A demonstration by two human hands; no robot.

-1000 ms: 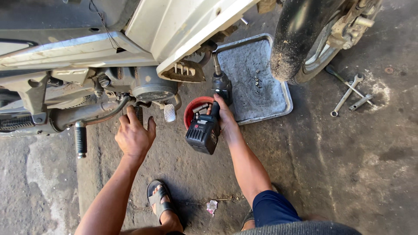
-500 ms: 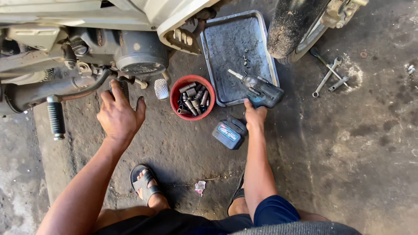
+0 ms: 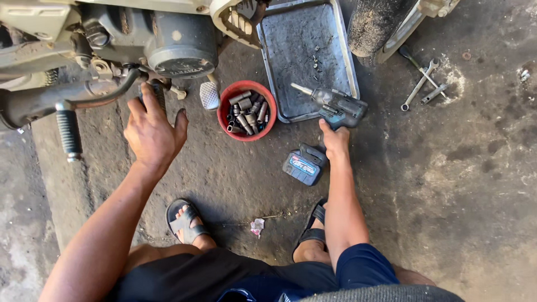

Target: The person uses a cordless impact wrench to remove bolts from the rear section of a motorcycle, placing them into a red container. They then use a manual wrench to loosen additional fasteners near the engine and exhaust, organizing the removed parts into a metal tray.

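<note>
Head view: right hand (image 3: pixel 335 142), at centre frame, is wrapped around the grip of a cordless impact wrench (image 3: pixel 334 106), whose nose rests over the lower edge of the grey metal tray (image 3: pixel 279 72); its battery end (image 3: pixel 305 165) sits on the concrete just below. Left hand (image 3: pixel 152 131), fingers spread and holding nothing, hovers at the engine's underside (image 3: pixel 179 45) in the upper left, near the footpeg (image 3: pixel 68 131). A red tub of sockets (image 3: pixel 247 110) stands between the hands. Two wrenches (image 3: pixel 420 86) lie at upper right. Judging by this, the wrench is set down and the work at the engine remains to be done.
</note>
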